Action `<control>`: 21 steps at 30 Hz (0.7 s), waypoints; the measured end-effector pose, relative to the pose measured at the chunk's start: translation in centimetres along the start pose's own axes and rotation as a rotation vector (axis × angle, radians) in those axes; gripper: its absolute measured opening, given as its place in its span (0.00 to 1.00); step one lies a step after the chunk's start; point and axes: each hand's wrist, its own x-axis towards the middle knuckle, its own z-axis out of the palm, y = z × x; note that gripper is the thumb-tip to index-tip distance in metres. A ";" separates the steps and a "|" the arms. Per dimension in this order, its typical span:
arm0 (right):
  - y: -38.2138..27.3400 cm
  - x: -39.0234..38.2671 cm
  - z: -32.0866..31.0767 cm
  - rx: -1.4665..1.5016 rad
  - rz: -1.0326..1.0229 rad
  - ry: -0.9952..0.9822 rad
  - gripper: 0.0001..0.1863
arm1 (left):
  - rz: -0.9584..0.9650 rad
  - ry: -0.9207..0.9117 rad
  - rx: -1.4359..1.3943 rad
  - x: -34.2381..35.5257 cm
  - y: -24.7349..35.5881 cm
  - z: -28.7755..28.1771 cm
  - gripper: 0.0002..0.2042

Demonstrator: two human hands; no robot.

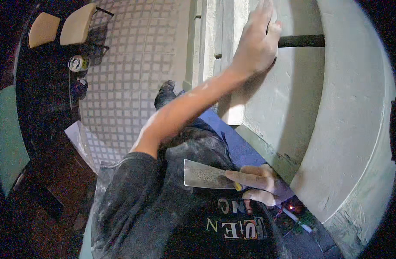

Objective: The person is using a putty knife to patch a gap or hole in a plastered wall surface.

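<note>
My left hand (259,45) reaches up to the whitish plastered wall (288,86), near a dark horizontal slot in it. Its fingers stretch toward the top edge of the picture, thumb apart; plaster dust coats the skin. I see nothing held in it, though the fingertips are partly cut off. Close to my body, my right hand (262,184) is closed round the handle of a putty knife (206,175). The wide metal blade points left in front of my dark shirt, with grainy residue on its face. Most of the handle is hidden by my fingers.
Two pale-seated chairs (78,24) stand at the far left, with a can (78,64) nearby. Light floor tiles (129,73) stretch beside the wall. A blue surface (239,144) lies at the wall's foot. Down to the right are a small red light (291,207) and a pale tube (298,219).
</note>
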 end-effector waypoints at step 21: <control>1.8 0.6 0.2 -0.009 -0.427 -0.047 0.37 | 0.198 0.024 -0.006 -9.0 3.8 0.9 0.31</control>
